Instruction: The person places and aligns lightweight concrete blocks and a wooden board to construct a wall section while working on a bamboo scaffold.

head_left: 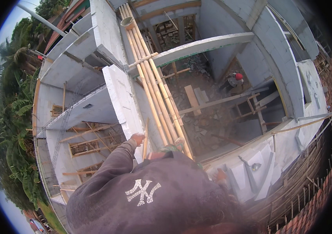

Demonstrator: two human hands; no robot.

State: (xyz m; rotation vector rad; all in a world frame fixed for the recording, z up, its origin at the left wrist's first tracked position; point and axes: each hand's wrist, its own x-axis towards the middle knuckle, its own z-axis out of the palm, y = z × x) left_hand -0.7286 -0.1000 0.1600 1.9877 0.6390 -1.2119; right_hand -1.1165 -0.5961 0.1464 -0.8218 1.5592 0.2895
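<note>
My left hand [138, 139] is at the near end of a white lightweight-block wall top [123, 102], its fingers curled over the edge. Close beside it a thin bamboo stick [146, 138] stands up. My right hand [220, 176] lies on a pale ledge, fingers apart as far as they show, beside several white cut blocks [238, 178]. Among those blocks rests a grey metal tool [254, 166], its kind unclear. Between my hands a foot in a sandal [179, 143] is on the bamboo poles [162, 105]. My dark sweatshirt hides the area nearest me.
A bucket [127, 22] stands at the poles' far end. Far below, a person in a red helmet [238, 77] is among rubble and planks [192, 100]. Deep drops lie on both sides of the walls. A concrete beam [205, 47] crosses beyond; roof tiles [310, 214] are at lower right.
</note>
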